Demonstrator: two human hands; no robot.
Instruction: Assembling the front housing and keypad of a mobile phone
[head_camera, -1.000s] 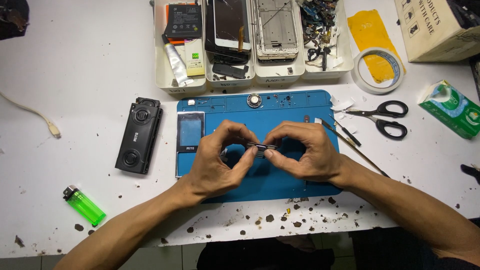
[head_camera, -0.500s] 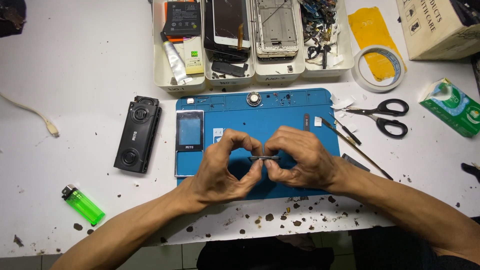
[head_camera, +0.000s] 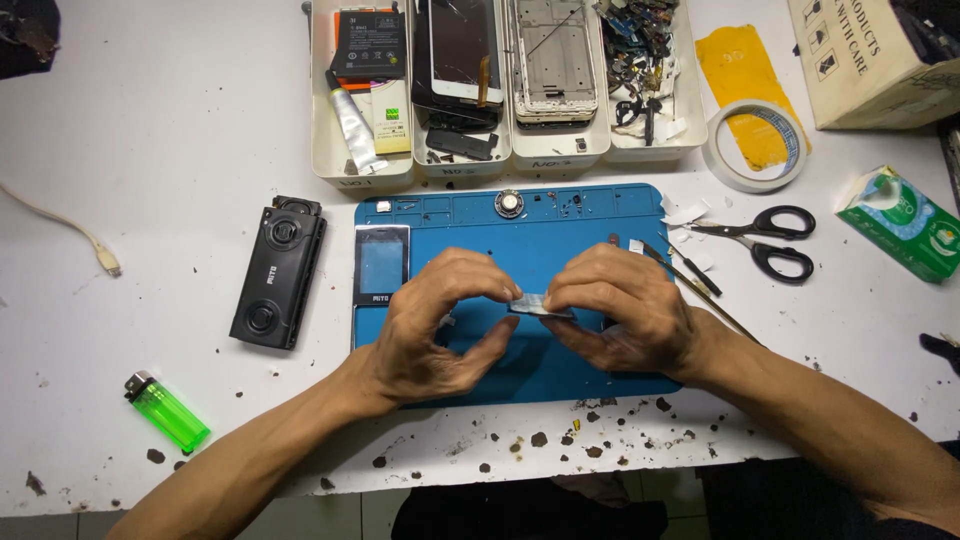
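Over the blue work mat (head_camera: 540, 225), my left hand (head_camera: 440, 325) and my right hand (head_camera: 620, 310) meet at their fingertips. Between them they pinch a small thin grey flat part (head_camera: 532, 303), held just above the mat. Left of my left hand, a small phone front with a blue screen (head_camera: 381, 265) lies on the mat's left edge. A black phone body (head_camera: 277, 271) lies on the white table beside the mat.
Several white trays (head_camera: 360, 172) with phone parts, a battery and a tube stand behind the mat. Scissors (head_camera: 765, 240), a tape roll (head_camera: 760, 148), thin tools (head_camera: 690, 270) and a green tissue pack (head_camera: 900, 222) lie right. A green lighter (head_camera: 168, 410) lies front left.
Both hands shifted slightly toward me over the mat and kept the small part pinched between their fingertips.
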